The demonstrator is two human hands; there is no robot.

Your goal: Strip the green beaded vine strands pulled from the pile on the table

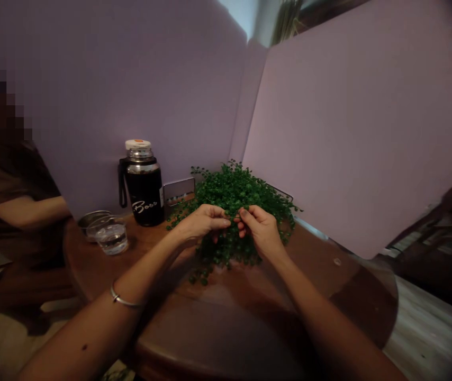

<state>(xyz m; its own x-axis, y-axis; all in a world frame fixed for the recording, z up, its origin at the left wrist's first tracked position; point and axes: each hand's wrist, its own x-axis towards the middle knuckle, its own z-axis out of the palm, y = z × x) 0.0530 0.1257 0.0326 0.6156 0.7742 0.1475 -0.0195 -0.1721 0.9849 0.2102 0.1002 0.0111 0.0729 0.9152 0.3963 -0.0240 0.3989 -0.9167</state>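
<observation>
partly, left hand (202, 222) and right hand (260, 230) hide foliage (229, 190).

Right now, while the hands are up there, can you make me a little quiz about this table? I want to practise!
1. What are the left hand and the right hand both touching?
2. True or false: the black bottle stands between the clear glass of water and the hands.
3. Which arm wears the metal bangle, the left or the right?

Key:
1. The small-leaved green plant.
2. True.
3. The left arm.
</observation>
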